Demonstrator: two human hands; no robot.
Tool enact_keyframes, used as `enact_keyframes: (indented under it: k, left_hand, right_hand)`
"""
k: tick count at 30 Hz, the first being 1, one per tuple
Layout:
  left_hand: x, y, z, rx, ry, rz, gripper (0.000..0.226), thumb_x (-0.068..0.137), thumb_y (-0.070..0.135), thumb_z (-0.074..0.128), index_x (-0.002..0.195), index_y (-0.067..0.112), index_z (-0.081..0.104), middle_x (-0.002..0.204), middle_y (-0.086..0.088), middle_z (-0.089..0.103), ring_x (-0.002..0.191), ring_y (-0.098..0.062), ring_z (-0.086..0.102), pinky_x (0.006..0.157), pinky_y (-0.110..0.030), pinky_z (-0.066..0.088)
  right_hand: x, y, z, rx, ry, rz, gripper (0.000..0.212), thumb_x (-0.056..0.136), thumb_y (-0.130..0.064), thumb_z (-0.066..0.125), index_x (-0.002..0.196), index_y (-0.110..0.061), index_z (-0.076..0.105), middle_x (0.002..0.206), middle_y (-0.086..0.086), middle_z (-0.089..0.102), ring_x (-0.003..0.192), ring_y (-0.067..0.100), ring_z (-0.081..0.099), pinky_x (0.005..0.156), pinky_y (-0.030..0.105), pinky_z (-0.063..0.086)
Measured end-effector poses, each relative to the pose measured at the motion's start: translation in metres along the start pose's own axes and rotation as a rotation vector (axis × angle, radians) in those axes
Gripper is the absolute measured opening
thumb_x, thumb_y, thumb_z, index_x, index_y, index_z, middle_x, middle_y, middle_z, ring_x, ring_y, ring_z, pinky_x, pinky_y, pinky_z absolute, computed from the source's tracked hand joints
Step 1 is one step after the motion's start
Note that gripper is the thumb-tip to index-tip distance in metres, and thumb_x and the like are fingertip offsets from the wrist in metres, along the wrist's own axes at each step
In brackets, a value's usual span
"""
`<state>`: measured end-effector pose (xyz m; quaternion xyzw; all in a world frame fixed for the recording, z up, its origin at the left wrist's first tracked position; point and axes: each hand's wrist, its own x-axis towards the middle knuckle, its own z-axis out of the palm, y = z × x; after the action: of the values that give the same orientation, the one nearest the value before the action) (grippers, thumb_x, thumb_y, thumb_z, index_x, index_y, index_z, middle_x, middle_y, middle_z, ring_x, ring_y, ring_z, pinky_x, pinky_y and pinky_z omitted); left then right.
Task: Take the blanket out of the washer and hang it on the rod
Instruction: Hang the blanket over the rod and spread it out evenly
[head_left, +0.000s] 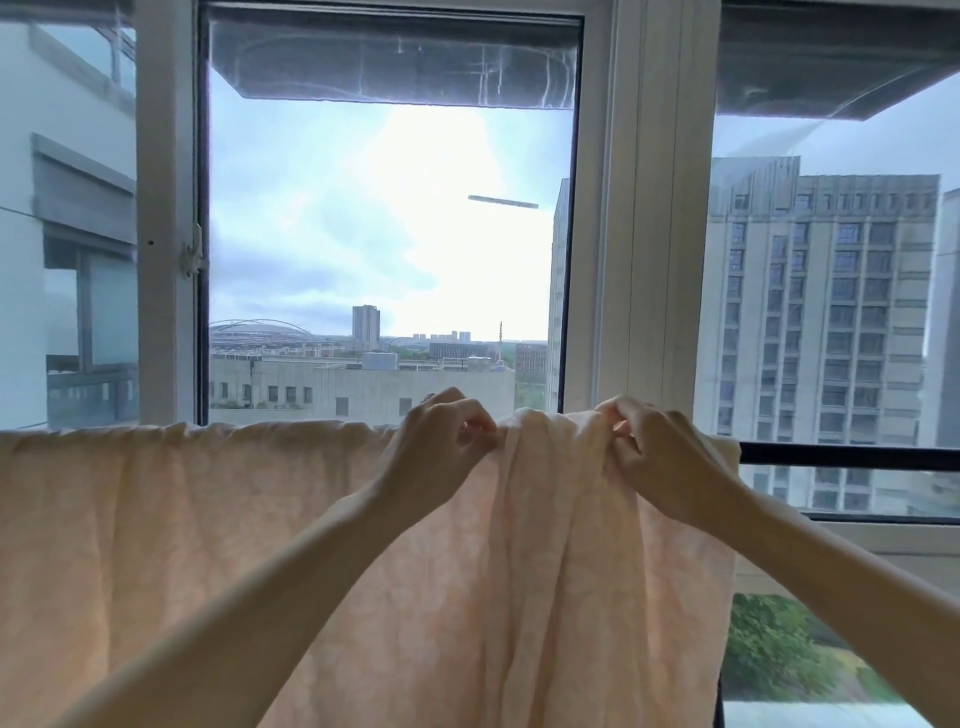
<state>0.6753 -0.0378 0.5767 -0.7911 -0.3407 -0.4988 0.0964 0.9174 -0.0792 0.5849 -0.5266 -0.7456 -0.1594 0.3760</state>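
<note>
One blanket (208, 519), peach, draped over one black rod (847, 456). Two hands: left hand (441, 447) and right hand (660, 457) each pinch its bunched top edge. One window (166, 208) behind.

Item count: one peach patterned blanket (208, 519); one black rod (847, 455), exposed at the right; two hands, the left hand (441, 452) and the right hand (660, 457). Far side: three window panes (384, 218), at left, centre and right; two white frame uprights (166, 208) between them; one latch (192, 260) on the left upright.
</note>
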Motion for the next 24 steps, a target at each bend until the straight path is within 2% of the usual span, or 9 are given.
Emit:
enact_keyframes:
  k: [3,7,12,15,17,20,22,24]
  left_hand:
    - [0.001,-0.007,-0.001,-0.014,0.033,-0.038,0.004,0.082,0.016,0.074,0.080,0.016,0.071,0.080,0.009,0.062,0.074,-0.005,0.060,0.073,-0.034,0.055]
    - [0.000,-0.007,0.001,0.020,0.047,-0.038,0.009,0.087,0.010,0.068,0.079,0.015,0.066,0.080,0.010,0.058,0.074,-0.006,0.057,0.071,-0.027,0.051]
    - [0.000,-0.009,-0.001,0.023,0.127,-0.094,0.010,0.088,0.002,0.064,0.079,0.007,0.064,0.079,0.004,0.056,0.070,-0.001,0.051,0.067,-0.007,0.042]
    - [-0.002,-0.019,-0.010,0.044,0.174,-0.167,0.013,0.088,0.000,0.061,0.078,0.008,0.062,0.079,0.003,0.056,0.070,-0.002,0.050,0.063,-0.008,0.039]
    - [-0.003,-0.026,-0.017,0.045,0.161,-0.191,0.013,0.088,0.000,0.062,0.078,0.009,0.063,0.080,0.002,0.058,0.072,-0.002,0.050,0.064,-0.008,0.039]
    - [-0.003,-0.029,-0.023,0.043,0.093,-0.171,0.011,0.087,0.002,0.064,0.081,0.011,0.066,0.080,0.006,0.060,0.074,0.000,0.054,0.066,-0.005,0.041]
    - [-0.003,-0.027,-0.023,0.044,0.068,-0.160,0.010,0.088,0.005,0.065,0.082,0.013,0.067,0.080,0.010,0.059,0.074,0.001,0.055,0.064,-0.005,0.041]
    - [-0.004,-0.027,-0.022,0.038,0.072,-0.160,0.010,0.088,0.008,0.065,0.081,0.016,0.066,0.080,0.012,0.059,0.074,0.001,0.055,0.063,-0.005,0.039]
  right_hand:
    - [-0.005,0.007,-0.001,-0.053,-0.013,-0.008,0.014,0.096,-0.024,0.050,0.104,-0.024,0.061,0.069,-0.015,0.060,0.053,-0.004,0.056,0.051,0.013,0.045]
    - [-0.005,0.014,-0.007,0.005,0.057,-0.034,0.010,0.095,-0.024,0.055,0.095,-0.024,0.065,0.076,-0.020,0.055,0.074,-0.008,0.053,0.065,0.009,0.043]
    - [-0.002,0.024,-0.006,-0.033,0.087,-0.028,0.012,0.096,-0.022,0.052,0.089,-0.018,0.060,0.075,-0.014,0.050,0.077,-0.003,0.047,0.063,0.012,0.038]
    - [-0.003,0.041,-0.007,-0.066,0.132,0.030,0.015,0.098,-0.020,0.049,0.085,-0.018,0.057,0.075,-0.007,0.055,0.077,0.005,0.049,0.063,0.013,0.035]
    - [-0.004,0.051,-0.012,-0.103,0.173,0.067,0.017,0.097,-0.020,0.049,0.082,-0.019,0.057,0.074,-0.001,0.058,0.075,0.011,0.052,0.062,0.017,0.039]
    - [-0.004,0.048,-0.020,-0.204,0.161,0.107,0.016,0.093,-0.020,0.049,0.080,-0.021,0.059,0.074,0.003,0.055,0.065,0.012,0.056,0.060,0.030,0.052]
    - [-0.002,0.036,-0.023,-0.199,0.124,0.111,0.017,0.090,-0.012,0.051,0.080,-0.022,0.060,0.077,0.004,0.057,0.062,0.011,0.056,0.060,0.029,0.054]
    - [0.000,0.019,-0.023,-0.146,0.101,0.090,0.021,0.088,-0.005,0.050,0.089,-0.022,0.062,0.086,0.002,0.060,0.067,0.010,0.059,0.064,0.029,0.056]
